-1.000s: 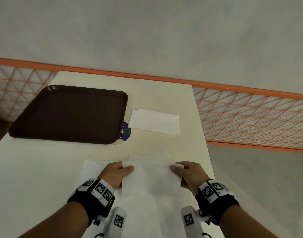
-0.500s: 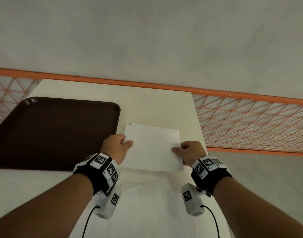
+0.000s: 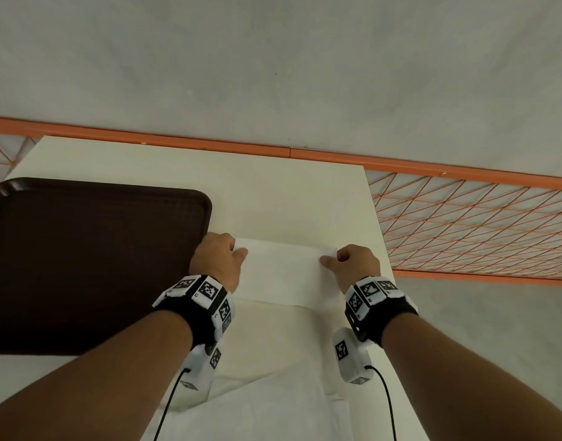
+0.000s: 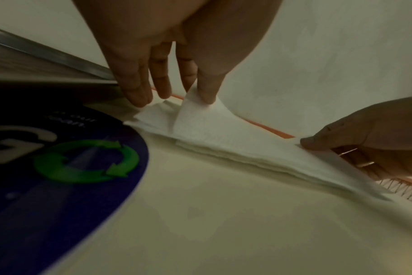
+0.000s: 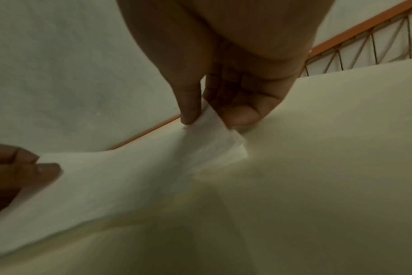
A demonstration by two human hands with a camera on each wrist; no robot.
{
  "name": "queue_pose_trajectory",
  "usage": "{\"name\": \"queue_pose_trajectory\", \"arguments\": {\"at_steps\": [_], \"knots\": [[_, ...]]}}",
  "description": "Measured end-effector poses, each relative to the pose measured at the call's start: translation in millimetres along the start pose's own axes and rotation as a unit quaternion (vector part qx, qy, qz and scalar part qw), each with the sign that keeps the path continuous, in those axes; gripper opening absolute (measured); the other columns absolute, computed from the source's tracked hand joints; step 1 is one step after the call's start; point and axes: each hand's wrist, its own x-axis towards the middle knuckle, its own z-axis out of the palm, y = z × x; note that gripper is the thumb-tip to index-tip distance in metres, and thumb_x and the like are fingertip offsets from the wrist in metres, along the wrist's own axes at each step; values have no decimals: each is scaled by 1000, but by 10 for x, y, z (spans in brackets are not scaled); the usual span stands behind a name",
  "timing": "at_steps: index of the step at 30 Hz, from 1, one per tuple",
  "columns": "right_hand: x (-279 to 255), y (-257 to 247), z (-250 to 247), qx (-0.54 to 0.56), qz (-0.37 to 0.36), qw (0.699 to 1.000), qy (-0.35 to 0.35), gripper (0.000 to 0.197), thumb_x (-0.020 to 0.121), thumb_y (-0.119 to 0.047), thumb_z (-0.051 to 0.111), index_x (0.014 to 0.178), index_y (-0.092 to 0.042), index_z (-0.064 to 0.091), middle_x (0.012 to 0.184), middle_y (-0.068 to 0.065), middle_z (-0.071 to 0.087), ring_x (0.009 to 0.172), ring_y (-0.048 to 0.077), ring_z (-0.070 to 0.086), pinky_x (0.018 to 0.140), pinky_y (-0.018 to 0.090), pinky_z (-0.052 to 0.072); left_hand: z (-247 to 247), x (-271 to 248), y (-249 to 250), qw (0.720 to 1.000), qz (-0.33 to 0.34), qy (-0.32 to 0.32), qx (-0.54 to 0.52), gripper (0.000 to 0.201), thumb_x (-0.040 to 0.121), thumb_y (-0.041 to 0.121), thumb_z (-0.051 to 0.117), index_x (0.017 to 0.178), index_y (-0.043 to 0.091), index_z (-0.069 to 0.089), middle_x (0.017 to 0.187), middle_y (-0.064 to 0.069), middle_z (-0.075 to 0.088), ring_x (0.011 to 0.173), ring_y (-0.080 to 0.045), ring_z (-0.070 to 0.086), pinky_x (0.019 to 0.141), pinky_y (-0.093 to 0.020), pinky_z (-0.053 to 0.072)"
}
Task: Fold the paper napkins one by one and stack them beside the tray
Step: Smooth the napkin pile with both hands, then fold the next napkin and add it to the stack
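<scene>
The tray (image 3: 82,265) lies left. Just beside it, the left hand (image 3: 217,264) pinches one end of the folded napkin (image 3: 284,275) and the right hand (image 3: 353,265) pinches the other, lowering it onto the stack (image 4: 235,154). An uneven release could skew it or shift the napkins beneath.

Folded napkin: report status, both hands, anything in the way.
Left hand and right hand each pinch an end of the folded napkin. Napkin low over the stack beside the tray. Nothing in the way.
</scene>
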Motion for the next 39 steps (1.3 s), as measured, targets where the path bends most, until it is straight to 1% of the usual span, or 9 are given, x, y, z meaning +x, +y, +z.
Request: {"name": "queue_pose_trajectory", "arguments": {"at_steps": [3, 5, 11, 16, 21, 26, 30, 35, 39], "knots": [[-9, 36, 20, -12, 23, 1000, 16, 47, 82, -48, 70, 113, -15, 59, 107, 5, 64, 98, 25, 59, 81, 31, 45, 31, -55, 37, 999, -30, -6, -26, 42, 92, 35, 58, 125, 10, 51, 131, -8, 47, 112, -29, 53, 86, -36, 42], [-42, 57, 11, -48, 33, 998, 16, 61, 84, -55, 63, 126, -12, 53, 121, 8, 61, 112, 28, 57, 91, 36, 45, 49, -89, 73, 998, -55, -12, 0, 52, 93, 35, 56, 134, 8, 40, 136, -11, 44, 120, -31, 49, 90, -40, 43], [-130, -42, 22, -131, 36, 990, -39, 57, 87, -51, 62, 124, -8, 55, 125, 11, 60, 113, 30, 58, 86, 32, 46, 102, -93, 222, 993, -99, -32, 47, 48, 94, 31, 53, 129, 3, 35, 126, -16, 52, 117, -34, 51, 86, -41, 45], [-126, -88, 69, -125, 35, 990, -53, 53, 85, -48, 66, 118, -8, 58, 120, 11, 62, 109, 31, 60, 85, 33, 48, 122, -65, 261, 993, -85, -50, 59, 51, 95, 29, 53, 136, 7, 33, 125, -14, 55, 115, -31, 53, 88, -40, 45], [-89, -30, 38, -131, 25, 989, -60, 47, 84, -49, 67, 107, -8, 61, 110, 11, 65, 95, 29, 60, 74, 28, 43, 100, -82, 201, 996, -66, -47, 45, 53, 93, 28, 56, 139, 9, 35, 132, -13, 51, 120, -31, 51, 93, -41, 45], [-246, 18, -79, -116, 7, 992, -41, 60, 86, -49, 64, 131, -12, 48, 130, 7, 56, 120, 27, 53, 96, 36, 44, -21, -173, 161, 997, -35, -50, 52, 54, 94, 33, 54, 141, 12, 37, 137, -10, 46, 125, -29, 45, 95, -40, 43], [-570, 86, -187, -116, -37, 992, -42, 50, 87, -48, 61, 126, -17, 51, 123, 3, 58, 112, 24, 56, 95, 38, 47, -197, -454, 52, 995, 42, -50, 74, 38, 94, 37, 52, 125, 15, 55, 127, -4, 50, 116, -24, 48, 90, -38, 46], [-1252, 295, -221, -146, -74, 980, -111, 24, 84, -43, 64, 101, -27, 62, 103, -3, 66, 96, 20, 63, 88, 33, 52, -254, -1080, -158, 971, 120, -172, 115, 28, 92, 42, 53, 111, 23, 60, 112, 4, 61, 100, -15, 58, 88, -34, 49], [-1750, 542, -49, -227, -92, 949, -199, 45, 86, -50, 60, 122, -25, 55, 120, -3, 60, 108, 19, 59, 92, 32, 48, -165, -1599, -304, 945, 155, -240, 161, 31, 92, 44, 53, 116, 25, 57, 117, 6, 56, 109, -14, 54, 92, -29, 44]]}}
